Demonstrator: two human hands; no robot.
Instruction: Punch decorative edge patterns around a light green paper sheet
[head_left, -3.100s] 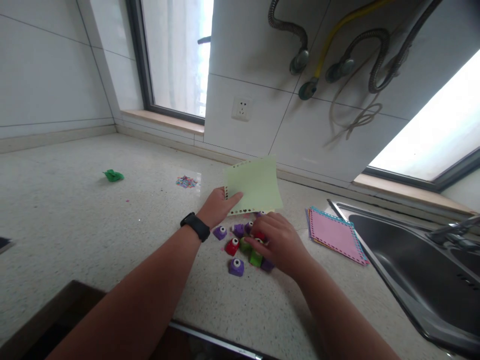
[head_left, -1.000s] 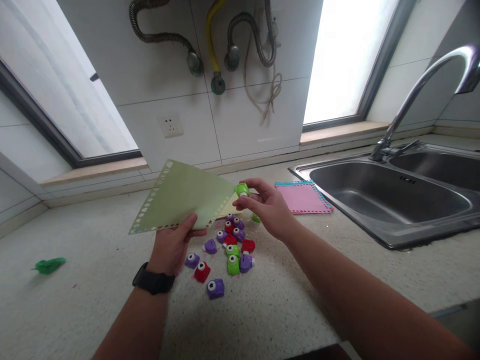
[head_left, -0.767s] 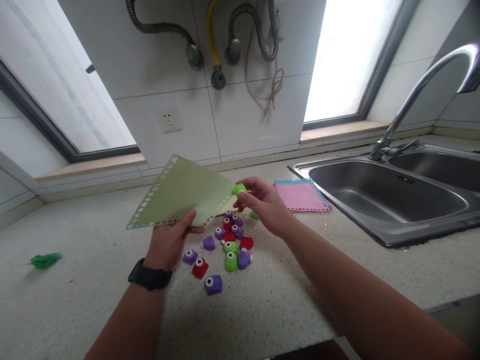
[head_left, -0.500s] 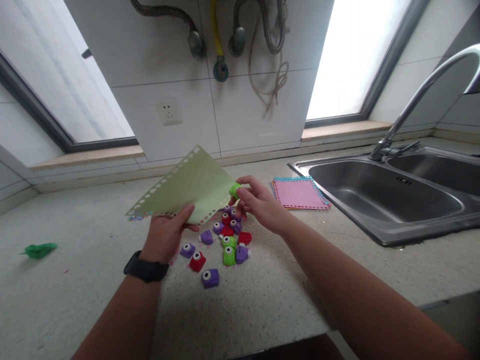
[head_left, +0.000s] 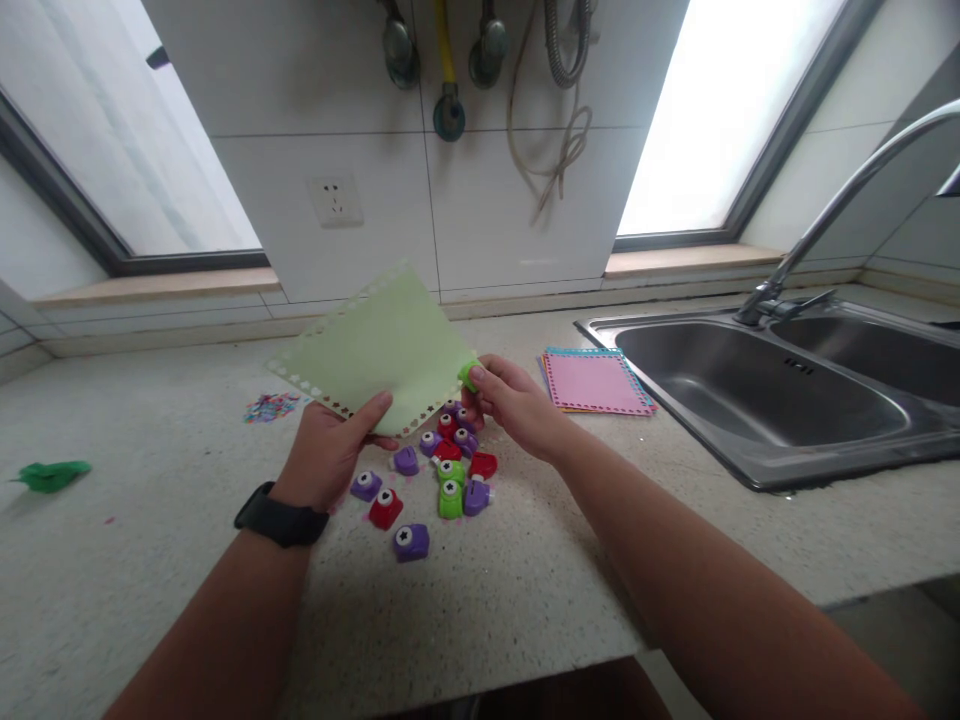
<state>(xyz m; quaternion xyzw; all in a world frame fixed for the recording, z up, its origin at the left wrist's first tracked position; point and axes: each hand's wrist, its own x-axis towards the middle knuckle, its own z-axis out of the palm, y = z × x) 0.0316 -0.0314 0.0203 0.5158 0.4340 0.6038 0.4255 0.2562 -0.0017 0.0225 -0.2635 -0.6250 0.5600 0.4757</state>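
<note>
The left hand [head_left: 321, 452] pinched the pale-green sheet [head_left: 379, 345] above the tabletop [head_left: 540, 600]; the right hand [head_left: 517, 402], fingers closed, gripped a lime-green punch [head_left: 467, 376] at its right corner. Good work called for a flat edge, squarely seated before squeezing.

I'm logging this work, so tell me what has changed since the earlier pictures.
The right hand has come up from among the punches with a green punch and brought it to the right corner of the green sheet, which has turned so one corner points up. The left hand holds the sheet as before, and the pink-topped stack still lies beside the sink.
</note>
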